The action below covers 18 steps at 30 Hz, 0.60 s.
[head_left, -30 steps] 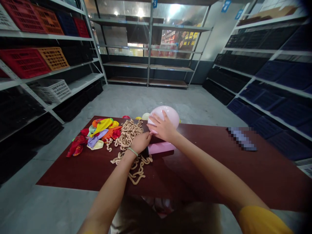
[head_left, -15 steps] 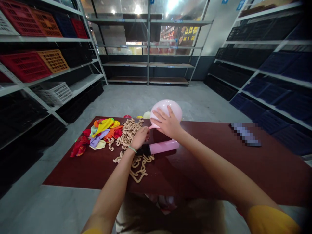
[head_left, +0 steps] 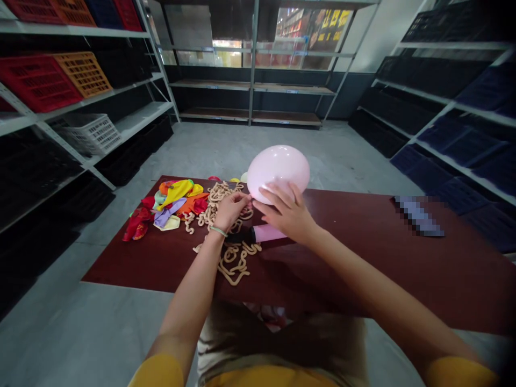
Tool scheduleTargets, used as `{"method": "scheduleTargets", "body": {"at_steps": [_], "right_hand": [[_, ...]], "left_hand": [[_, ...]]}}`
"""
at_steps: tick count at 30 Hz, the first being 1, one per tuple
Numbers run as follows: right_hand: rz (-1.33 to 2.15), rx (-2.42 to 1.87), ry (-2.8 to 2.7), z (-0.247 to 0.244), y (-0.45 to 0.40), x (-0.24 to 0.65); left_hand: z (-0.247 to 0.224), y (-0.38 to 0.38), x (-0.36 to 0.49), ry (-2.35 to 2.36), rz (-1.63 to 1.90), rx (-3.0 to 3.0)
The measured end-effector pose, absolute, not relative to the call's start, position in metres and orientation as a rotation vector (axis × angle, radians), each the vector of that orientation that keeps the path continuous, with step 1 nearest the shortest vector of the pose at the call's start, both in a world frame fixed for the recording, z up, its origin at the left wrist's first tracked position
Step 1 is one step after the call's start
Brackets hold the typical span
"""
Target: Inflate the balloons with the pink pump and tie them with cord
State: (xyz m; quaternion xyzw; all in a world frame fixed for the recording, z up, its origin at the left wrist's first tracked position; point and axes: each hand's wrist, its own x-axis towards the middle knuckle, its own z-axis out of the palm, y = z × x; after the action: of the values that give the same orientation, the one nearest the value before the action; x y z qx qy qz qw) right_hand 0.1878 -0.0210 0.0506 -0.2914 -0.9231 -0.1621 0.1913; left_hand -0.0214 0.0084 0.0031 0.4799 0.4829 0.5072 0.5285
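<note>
A blown-up pink balloon (head_left: 278, 171) is above the far side of the dark red table (head_left: 342, 258). My left hand (head_left: 233, 208) pinches its neck at the lower left. Against the balloon's lower right side rests my right hand (head_left: 288, 212), its fingers spread. Beneath my hands lies a pump with a pink barrel (head_left: 268, 233) and a black end (head_left: 242, 236), partly hidden by my right hand. Tan curly balloons (head_left: 217, 201) are heaped beside and under my left wrist, with more loose ones (head_left: 236, 269) nearer me.
Flat coloured balloons (head_left: 177, 193) are piled at the table's left. A pixelated flat object (head_left: 419, 216) lies on the right. Beyond the far edge, a few round balloons partly show. Shelves with crates (head_left: 40, 80) stand left and right, and a metal rack (head_left: 253, 80) is ahead.
The view has tilted down. The balloon shows more fully above my right hand, which has slid from its front to its lower side. My left hand still pinches the neck.
</note>
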Motion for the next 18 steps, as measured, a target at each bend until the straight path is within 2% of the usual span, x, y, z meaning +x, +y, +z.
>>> {"method": "scheduleTargets", "body": {"at_steps": [7, 12, 15, 18], "right_hand": [[-0.295, -0.773, -2.636, -0.013, -0.066, 0.196], [-0.249, -0.807, -2.602, -0.024, -0.069, 0.186], [0.043, -0.817, -2.493, -0.011, -0.069, 0.185], [0.556, -0.882, -2.298, 0.009, -0.064, 0.192]], "left_hand": [[0.008, 0.000, -0.006, 1.136, 1.205, 1.112], [0.002, 0.000, 0.003, 1.122, 1.174, 1.133], [-0.003, 0.003, 0.004, 1.135, 1.143, 1.176], [-0.008, 0.004, 0.004, 1.153, 1.136, 1.184]]}}
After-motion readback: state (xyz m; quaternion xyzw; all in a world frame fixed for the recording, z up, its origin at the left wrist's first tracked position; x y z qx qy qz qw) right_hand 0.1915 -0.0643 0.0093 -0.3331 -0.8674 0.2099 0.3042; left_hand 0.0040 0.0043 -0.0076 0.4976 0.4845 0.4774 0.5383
